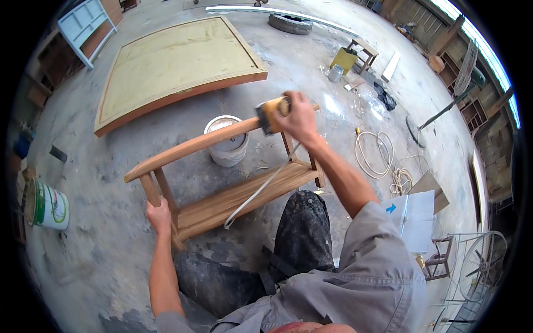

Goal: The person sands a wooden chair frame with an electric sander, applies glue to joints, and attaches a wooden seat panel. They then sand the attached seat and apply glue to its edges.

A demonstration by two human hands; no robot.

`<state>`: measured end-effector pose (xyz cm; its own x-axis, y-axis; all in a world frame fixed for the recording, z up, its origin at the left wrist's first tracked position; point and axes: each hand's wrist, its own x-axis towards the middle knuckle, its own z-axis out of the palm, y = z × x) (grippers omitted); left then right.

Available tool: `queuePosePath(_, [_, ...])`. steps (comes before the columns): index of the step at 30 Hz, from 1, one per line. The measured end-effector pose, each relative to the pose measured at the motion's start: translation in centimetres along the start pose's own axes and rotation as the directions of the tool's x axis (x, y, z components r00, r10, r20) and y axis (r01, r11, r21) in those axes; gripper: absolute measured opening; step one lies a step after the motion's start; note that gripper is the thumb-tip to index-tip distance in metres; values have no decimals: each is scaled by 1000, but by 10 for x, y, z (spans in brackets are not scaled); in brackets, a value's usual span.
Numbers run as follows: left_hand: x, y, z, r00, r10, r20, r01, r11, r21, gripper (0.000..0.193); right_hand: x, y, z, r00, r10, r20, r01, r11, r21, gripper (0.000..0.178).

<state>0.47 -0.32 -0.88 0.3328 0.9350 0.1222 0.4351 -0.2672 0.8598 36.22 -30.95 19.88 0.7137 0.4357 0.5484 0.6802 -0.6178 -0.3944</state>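
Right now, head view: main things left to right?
Green-and-white bucket → left hand around a wooden leg → white bucket → yellow power tool in the right hand → coiled cream hose → spoked wheel.

Power tool (272, 115) on bench rail (194, 146), bucket (227, 154) behind, panel (180, 55) farther back left, hose (402, 180) right.

There are two white buckets (229, 157) (57, 207), one yellow power tool (270, 116) and one tyre (291, 26).
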Motion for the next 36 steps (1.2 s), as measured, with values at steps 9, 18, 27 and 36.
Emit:
queuePosePath(9, [-4,17,-2,1000,3,2,-3,995,-101,22,6,157,-28,889,249,-385,-261,965,22,52])
queuePosePath(18, [-1,12,-2,999,-20,24,21,999,-44,21,-15,150,-16,871,201,-449,-178,980,93,52])
queuePosePath(27, [1,20,-7,1000,10,-14,-9,1000,30,19,-89,186,-40,796,581,-170,-448,754,480,63])
queuePosePath(36, [26,-35,-18,997,-65,-43,72,983,170,26,-305,306,-55,759,648,62,-643,761,-91,49])
